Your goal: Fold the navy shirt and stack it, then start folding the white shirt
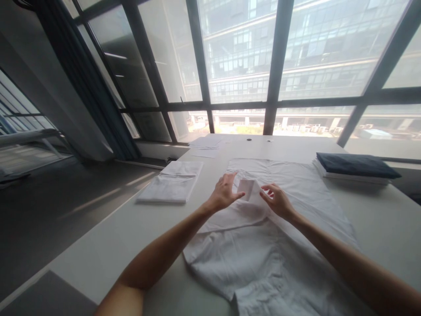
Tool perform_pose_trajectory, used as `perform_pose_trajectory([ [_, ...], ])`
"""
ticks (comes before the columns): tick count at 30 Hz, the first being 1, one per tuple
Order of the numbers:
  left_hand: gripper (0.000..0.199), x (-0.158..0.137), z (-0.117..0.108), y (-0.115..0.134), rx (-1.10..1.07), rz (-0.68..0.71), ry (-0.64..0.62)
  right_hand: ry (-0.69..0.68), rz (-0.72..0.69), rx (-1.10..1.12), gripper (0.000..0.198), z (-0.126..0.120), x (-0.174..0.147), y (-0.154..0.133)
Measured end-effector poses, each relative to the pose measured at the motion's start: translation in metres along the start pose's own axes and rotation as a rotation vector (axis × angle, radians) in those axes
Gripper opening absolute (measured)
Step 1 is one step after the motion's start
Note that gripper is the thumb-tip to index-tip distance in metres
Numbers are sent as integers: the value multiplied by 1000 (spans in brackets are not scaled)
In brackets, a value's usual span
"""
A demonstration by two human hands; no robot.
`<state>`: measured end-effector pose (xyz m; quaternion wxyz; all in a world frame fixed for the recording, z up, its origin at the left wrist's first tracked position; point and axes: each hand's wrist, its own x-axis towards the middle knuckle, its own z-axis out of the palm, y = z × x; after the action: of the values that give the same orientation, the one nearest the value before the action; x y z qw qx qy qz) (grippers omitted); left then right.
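A white garment [250, 245], rumpled at its near end, lies spread over the table in front of me. Between my hands stands a small, stiff-looking pale flap [247, 189] with a crease down it; whether it is part of the cloth or a separate piece I cannot tell. My left hand [226, 192] is at the flap's left side, thumb and forefinger spread apart, the thumb tip close to its edge. On the right, my right hand [276, 200] has bent fingers, with thumb and forefinger at the white cloth beside the flap.
A folded white garment [174, 182] lies to the left. At the right edge rests a stack with a dark folded cloth [355, 164] on top of white ones. White paper sheets [205, 145] are at the far end of the white table [158, 232], before the windows.
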<state>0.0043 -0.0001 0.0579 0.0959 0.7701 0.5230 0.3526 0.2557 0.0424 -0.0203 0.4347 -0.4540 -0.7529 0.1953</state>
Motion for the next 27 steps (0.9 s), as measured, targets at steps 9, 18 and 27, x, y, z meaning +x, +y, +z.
perform_pose_trajectory([
  [9,26,10,8,-17,-407,-306,-405,67,-224,4,33,-7,-16,-21],
  [18,46,0,-13,43,-937,-48,-674,68,-41,236,69,2,-23,-35],
  [27,38,18,-42,24,-447,136,-334,380,459,842,29,-27,5,-23],
])
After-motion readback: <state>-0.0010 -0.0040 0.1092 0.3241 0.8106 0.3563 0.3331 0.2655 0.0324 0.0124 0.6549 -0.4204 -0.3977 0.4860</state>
